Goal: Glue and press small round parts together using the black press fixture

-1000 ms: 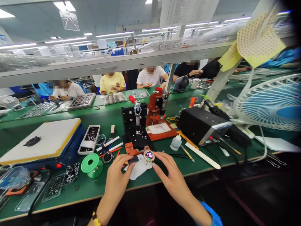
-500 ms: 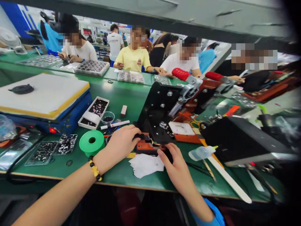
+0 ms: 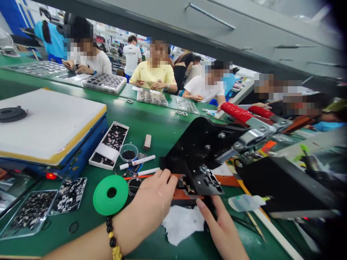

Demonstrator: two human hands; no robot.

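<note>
Black metal press plate [image 3: 200, 155] on an orange base [image 3: 184, 195], between both hands, long side slanting up and to the right toward a red clamp handle [image 3: 235, 112]. Left hand [image 3: 149, 206] curled on the orange base, right hand [image 3: 219, 231] bent under the plate's low corner, grip too hidden to tell.

At the front edge of the green table [image 3: 159, 119], the left hand [image 3: 151, 206] rests against an orange plate [image 3: 187, 196] below a tilted black metal press plate [image 3: 200, 155], with the right hand [image 3: 219, 227] beneath it.

A bracelet of round black beads [image 3: 110, 231] with a gold-coloured charm [image 3: 116, 252] circles the bare left wrist [image 3: 120, 231].
</note>
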